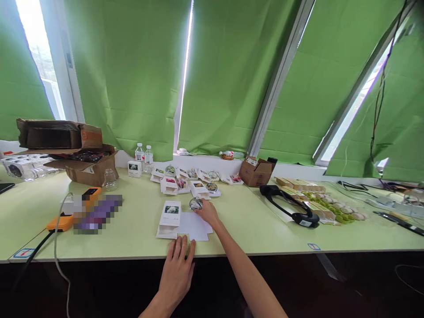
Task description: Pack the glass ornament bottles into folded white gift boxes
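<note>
My right hand (209, 212) grips a round, shiny glass ornament (196, 203) with its fingertips, just above the table. Under it lies an unfolded white paper box sheet (195, 225). To the left of that sheet, touching it, a white box (170, 215) with a picture of a white flower lies flat, its near flap open. My left hand (179, 256) rests at the table's front edge, fingers stretched out and holding nothing, the fingertips by the near edges of the box and sheet. Farther back, several similar ornaments (211, 187) lie beside opened white boxes (200, 190).
Brown cartons (88, 165) are stacked at the left, near a glass jar (110, 179) and two water bottles (148, 155). An orange device (61, 222) with cables lies left. A small carton (256, 171), a black headset (291, 207) and green egg-like trays (342, 215) stand right.
</note>
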The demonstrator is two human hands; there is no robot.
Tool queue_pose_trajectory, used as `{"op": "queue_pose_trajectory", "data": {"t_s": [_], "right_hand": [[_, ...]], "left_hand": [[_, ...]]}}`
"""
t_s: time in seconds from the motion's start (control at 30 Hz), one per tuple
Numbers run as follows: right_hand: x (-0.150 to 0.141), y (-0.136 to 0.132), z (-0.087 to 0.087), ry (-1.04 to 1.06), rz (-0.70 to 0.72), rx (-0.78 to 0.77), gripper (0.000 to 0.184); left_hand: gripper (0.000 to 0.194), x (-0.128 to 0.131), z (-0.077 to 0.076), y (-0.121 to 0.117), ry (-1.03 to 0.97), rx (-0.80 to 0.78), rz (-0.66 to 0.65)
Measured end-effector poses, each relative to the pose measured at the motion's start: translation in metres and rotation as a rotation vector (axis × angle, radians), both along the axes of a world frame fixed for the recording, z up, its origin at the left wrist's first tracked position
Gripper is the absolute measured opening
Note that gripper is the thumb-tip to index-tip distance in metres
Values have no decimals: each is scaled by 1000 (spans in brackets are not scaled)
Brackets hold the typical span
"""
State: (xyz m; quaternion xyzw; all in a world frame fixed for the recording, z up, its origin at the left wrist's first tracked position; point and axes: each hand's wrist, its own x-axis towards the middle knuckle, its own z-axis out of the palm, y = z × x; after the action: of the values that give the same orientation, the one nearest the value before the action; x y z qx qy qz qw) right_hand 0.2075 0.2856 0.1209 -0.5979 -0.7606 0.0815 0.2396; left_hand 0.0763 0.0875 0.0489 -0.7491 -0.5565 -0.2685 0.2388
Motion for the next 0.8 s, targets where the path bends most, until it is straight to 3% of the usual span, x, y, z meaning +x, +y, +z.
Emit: {"op": "queue_pose_trajectory", "data": {"t_s": [0.57, 0.8], "right_hand": [[46, 19, 0, -18, -185, -65, 43], [58, 16, -2, 60, -183, -13, 70]], "left_hand": [[60, -2, -2, 0, 4, -15, -3], [61, -2, -1, -1, -3, -36, -1]]}}
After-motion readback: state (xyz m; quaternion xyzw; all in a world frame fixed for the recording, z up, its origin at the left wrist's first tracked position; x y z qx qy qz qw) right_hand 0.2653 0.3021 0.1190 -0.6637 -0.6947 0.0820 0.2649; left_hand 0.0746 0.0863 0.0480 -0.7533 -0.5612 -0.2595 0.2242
